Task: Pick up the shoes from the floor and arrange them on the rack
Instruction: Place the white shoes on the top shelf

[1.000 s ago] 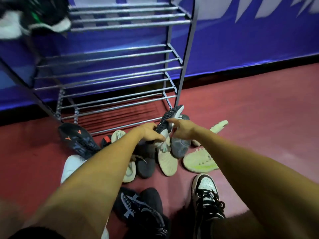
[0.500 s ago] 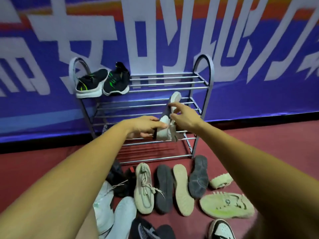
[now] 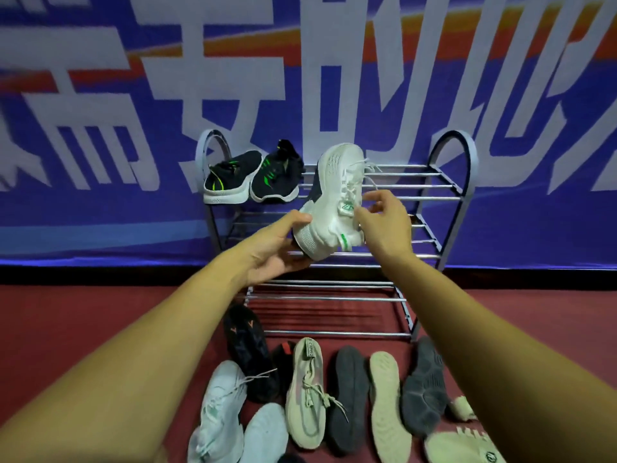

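On the red floor, near the front edge of the metal shoe rack, lie loose shoes, among them a beige knit sneaker just beside a dark grey shoe turned sole-up. Above them the left hand curls under the heel of a white sneaker, held toe-up before the rack's upper shelves, while the right hand pinches at its tongue. A pair of black sneakers sits at the top shelf's left end.

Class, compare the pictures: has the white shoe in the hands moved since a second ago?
Yes. The white shoe has risen against the rack, from floor level by its bottom bars up to its top tier.
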The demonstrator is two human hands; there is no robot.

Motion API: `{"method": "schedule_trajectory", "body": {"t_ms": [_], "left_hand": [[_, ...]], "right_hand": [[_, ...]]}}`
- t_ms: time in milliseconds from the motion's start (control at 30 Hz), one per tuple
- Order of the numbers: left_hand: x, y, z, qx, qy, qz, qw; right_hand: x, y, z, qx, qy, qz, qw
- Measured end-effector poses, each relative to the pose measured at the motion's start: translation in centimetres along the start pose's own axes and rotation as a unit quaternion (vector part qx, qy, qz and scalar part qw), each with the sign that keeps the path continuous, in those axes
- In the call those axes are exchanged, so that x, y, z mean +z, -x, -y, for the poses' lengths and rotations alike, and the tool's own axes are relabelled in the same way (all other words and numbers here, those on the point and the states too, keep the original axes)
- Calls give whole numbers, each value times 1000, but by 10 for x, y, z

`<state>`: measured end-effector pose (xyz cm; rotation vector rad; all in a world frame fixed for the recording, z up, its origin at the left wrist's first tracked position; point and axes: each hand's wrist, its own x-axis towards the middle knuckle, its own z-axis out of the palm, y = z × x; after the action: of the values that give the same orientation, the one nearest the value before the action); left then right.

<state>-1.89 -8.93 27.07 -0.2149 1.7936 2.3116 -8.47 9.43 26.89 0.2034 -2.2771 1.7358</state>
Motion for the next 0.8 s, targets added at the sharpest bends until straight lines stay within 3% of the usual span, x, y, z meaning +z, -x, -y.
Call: {"method": "schedule_trajectory", "body": {"t_ms": [67,233,367,567,667,800], "left_hand": [[-2,-6,-3,11,35,-32,999],[2,-24,-4,27,80,-63,994],[13,-34,-6,52,108,-85,989],[5,-47,-3,55,27,-78,995],[3,-56,-3,65,18,-88,994],[3,-68,-5,91,-47,-133,986]], "right_hand": [[8,0,-2,58,-34,10,998],[16,0,-1,171,-135,165,962],[27,-4,-1,121,-156,145,970],[34,-1,-8,87,-159,172,968],[43,-5,-15,-1,-86,168,982],[48,-17,-22,-15,-11,123,992]]}}
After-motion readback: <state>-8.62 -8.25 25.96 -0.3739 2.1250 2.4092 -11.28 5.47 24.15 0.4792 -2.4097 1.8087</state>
